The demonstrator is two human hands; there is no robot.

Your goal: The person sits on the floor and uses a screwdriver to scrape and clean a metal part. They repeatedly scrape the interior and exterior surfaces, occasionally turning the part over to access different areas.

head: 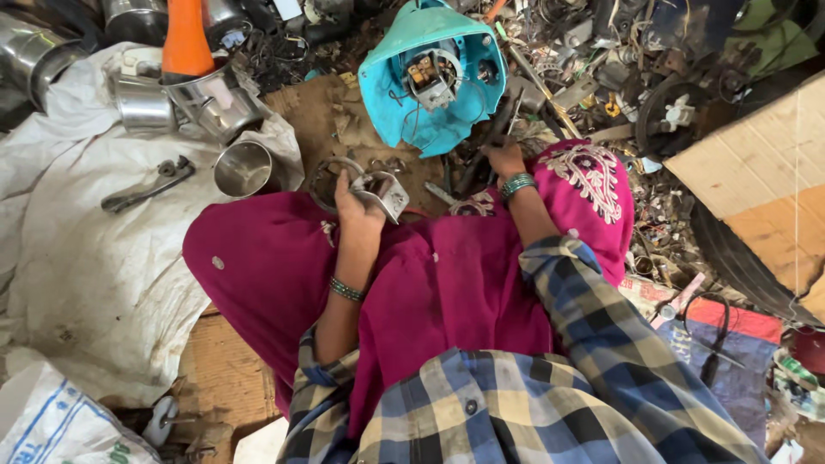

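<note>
Nearest: plaid shirt sleeves, then a magenta cloth [430, 283] spread over the lap. At its far edge the left hand [357, 206] has its fingers curled around a small metal bracket part [384, 193], grey, boxy, with a curved ring-like piece on its left side. The right hand [505, 161], with a green bangle at the wrist, is closed on a dark rod-like tool [481, 155], just right of the bracket. Beyond the bracket lies a turquoise plastic appliance housing [434, 77], open side up, motor and wires showing. Left of the bracket, a steel cup [243, 168] and a wrench [146, 187] on a white sack [86, 258].
</note>
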